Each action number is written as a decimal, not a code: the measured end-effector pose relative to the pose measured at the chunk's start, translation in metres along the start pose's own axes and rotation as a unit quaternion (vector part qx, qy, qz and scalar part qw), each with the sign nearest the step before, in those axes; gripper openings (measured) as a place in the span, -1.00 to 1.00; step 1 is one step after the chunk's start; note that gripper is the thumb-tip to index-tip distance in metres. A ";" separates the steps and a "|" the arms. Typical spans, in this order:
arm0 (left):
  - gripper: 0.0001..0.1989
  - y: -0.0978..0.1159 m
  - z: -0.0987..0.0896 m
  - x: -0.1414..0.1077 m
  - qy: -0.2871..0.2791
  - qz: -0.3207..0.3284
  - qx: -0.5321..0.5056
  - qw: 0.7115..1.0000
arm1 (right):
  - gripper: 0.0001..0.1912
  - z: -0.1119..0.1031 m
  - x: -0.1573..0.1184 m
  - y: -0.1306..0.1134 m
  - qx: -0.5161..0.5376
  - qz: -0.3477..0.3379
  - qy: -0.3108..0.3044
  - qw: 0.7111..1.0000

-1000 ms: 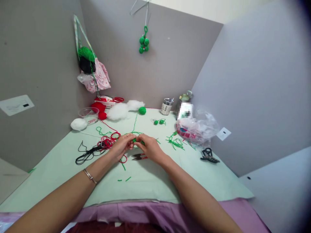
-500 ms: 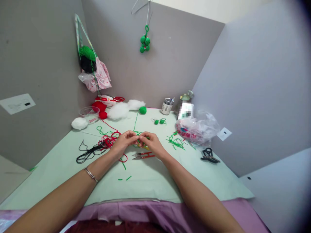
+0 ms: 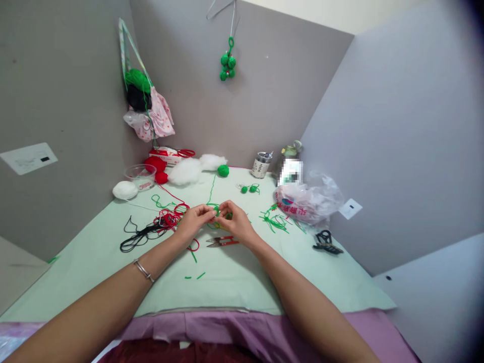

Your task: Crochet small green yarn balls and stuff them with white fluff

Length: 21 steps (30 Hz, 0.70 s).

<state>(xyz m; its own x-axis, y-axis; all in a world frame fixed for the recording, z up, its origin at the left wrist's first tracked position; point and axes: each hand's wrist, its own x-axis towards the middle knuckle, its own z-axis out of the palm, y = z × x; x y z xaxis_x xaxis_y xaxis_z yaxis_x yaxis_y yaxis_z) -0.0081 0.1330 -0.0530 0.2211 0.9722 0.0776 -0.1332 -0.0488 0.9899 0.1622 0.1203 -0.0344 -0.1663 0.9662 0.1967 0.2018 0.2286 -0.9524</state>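
Over the middle of the table, my left hand [image 3: 194,222] pinches a small green yarn piece [image 3: 216,211] between thumb and fingertips. My right hand [image 3: 237,224] meets it from the other side, its fingers curled and closed at the same piece. The fingers cover much of the piece, so its shape is unclear. Just below the hands lie thread snips [image 3: 227,241] with orange handles, blades pointing left. Tangled red yarn [image 3: 170,218] lies beside my left hand, with black cord [image 3: 138,239] further left.
Green yarn scraps [image 3: 275,222] lie to the right, near a clear plastic bag [image 3: 310,201] and a black claw clip [image 3: 327,243]. At the back stand a pen tin [image 3: 260,166], white stuffing [image 3: 185,172] and a green yarn ball [image 3: 223,171]. Green ball ornaments [image 3: 228,65] hang on the wall.
My right fingers have lifted and spread a little from the pinch, showing more of the green piece. My left hand holds nearly the same place. The view has shifted slightly.
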 end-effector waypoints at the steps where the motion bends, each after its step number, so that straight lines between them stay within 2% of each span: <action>1: -0.62 0.000 0.000 -0.001 0.001 0.003 0.009 1.000 | -0.80 0.000 0.001 0.001 -0.011 -0.002 0.007 1.000; 4: -0.65 0.002 0.002 -0.003 0.003 0.021 0.031 0.999 | -0.87 0.000 0.003 0.004 -0.019 0.008 0.018 1.000; 9: -0.71 0.005 0.003 -0.005 0.017 0.055 0.067 0.996 | -0.70 -0.004 0.005 0.001 0.010 0.046 -0.019 0.999; 13: -0.73 0.005 0.001 -0.005 0.008 0.066 0.088 0.994 | -0.60 -0.007 0.003 -0.003 0.042 0.065 -0.049 0.996; 21: -0.82 0.006 -0.001 -0.006 -0.005 0.070 0.127 0.989 | -0.74 -0.008 0.001 -0.006 0.064 0.071 -0.063 0.993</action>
<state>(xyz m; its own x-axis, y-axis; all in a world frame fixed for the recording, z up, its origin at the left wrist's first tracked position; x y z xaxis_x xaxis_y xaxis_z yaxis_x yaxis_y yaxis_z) -0.0116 0.1272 -0.0474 0.2280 0.9495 0.2157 0.0829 -0.2396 0.9673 0.1683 0.1209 -0.0262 -0.2655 0.9635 0.0355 0.1084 0.0664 -0.9919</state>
